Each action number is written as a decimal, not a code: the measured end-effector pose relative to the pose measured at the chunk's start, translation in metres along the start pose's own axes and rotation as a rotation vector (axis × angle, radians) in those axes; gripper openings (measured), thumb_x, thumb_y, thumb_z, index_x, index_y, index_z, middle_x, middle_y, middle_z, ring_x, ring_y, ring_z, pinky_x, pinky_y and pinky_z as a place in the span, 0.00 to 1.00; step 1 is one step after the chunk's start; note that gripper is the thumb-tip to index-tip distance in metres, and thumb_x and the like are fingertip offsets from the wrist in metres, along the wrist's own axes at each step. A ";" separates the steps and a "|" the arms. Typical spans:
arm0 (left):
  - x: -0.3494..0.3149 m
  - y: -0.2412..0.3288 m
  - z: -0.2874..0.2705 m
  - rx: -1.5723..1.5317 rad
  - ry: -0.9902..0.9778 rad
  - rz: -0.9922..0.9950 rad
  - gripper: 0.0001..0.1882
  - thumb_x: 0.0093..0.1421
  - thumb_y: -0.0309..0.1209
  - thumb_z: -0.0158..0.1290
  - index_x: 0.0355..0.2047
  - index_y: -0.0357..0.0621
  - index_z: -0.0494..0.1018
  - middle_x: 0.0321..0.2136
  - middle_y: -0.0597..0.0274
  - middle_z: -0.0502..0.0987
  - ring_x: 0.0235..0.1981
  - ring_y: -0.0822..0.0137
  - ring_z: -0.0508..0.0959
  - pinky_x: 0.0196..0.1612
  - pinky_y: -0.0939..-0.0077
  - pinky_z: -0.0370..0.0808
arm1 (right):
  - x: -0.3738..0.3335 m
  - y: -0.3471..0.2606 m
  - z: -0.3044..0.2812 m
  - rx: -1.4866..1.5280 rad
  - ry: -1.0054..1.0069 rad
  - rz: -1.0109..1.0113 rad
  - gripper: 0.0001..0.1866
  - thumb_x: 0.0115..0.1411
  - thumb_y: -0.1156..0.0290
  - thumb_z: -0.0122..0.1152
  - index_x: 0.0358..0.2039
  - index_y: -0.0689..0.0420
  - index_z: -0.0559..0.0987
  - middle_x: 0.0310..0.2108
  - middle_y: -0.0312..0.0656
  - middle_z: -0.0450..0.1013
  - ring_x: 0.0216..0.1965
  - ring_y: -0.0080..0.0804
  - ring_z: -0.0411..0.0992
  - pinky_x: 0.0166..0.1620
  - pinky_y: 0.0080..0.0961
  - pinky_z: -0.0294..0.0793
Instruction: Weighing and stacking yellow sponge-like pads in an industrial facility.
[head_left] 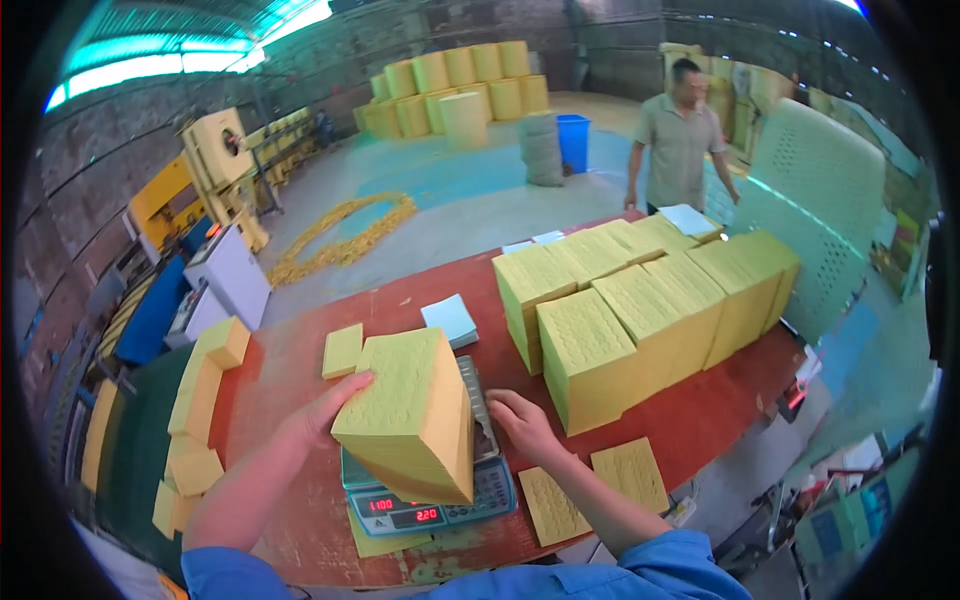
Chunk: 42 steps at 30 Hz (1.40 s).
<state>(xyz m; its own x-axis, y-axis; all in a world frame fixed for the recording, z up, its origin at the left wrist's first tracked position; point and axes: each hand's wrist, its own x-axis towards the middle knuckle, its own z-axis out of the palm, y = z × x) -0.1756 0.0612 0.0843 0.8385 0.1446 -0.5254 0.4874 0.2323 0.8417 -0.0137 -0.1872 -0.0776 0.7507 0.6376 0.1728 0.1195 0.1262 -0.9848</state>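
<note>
My left hand (338, 403) grips a tall stack of yellow paper sheets (425, 410) at its left side, thumb on top. The stack leans over the metal pan of a digital scale (492, 488) with a lit red display; I cannot tell whether it rests fully on the pan. My right hand (524, 422) is at the pan's right edge, fingers curled together. Whatever those fingers may hold is hidden. Two flat yellow sheet piles (630, 474) lie right of the scale, near the table's front edge.
The red table (300, 500) bears rows of tall yellow paper stacks (640, 310) at right. A light-blue paper pile (450, 318) and a small yellow pile (343, 350) lie beyond the scale. Yellow blocks line a green conveyor belt (130, 460) at left. A person (678, 145) stands beyond the table.
</note>
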 end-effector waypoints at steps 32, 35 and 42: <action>0.065 -0.052 0.276 -0.137 -0.659 0.159 0.33 0.67 0.54 0.41 0.63 0.43 0.59 0.57 0.55 0.70 0.57 0.60 0.71 0.60 0.63 0.67 | -0.246 -0.023 -0.160 0.650 0.591 0.270 0.19 0.66 0.61 0.53 0.49 0.62 0.76 0.45 0.41 0.76 0.46 0.28 0.73 0.50 0.26 0.71; 0.109 -0.047 0.345 -0.158 -0.692 0.048 0.33 0.67 0.54 0.40 0.64 0.45 0.58 0.59 0.56 0.67 0.60 0.59 0.68 0.60 0.59 0.66 | -0.247 -0.018 -0.238 0.648 0.610 0.285 0.19 0.66 0.59 0.50 0.47 0.61 0.76 0.43 0.39 0.77 0.44 0.26 0.74 0.49 0.26 0.72; 0.199 -0.050 0.488 -0.046 -0.653 -0.180 0.38 0.62 0.64 0.39 0.65 0.56 0.57 0.62 0.57 0.64 0.62 0.47 0.64 0.57 0.32 0.61 | -0.228 0.018 -0.392 0.639 0.826 0.377 0.22 0.65 0.55 0.52 0.51 0.57 0.75 0.46 0.38 0.76 0.47 0.29 0.73 0.52 0.30 0.71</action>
<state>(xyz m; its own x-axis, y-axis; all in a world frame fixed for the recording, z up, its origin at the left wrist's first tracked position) 0.0855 -0.3910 -0.0013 0.7277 -0.5072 -0.4618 0.6343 0.2415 0.7343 0.0716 -0.6283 -0.1418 0.8991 0.0454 -0.4354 -0.3861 0.5508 -0.7399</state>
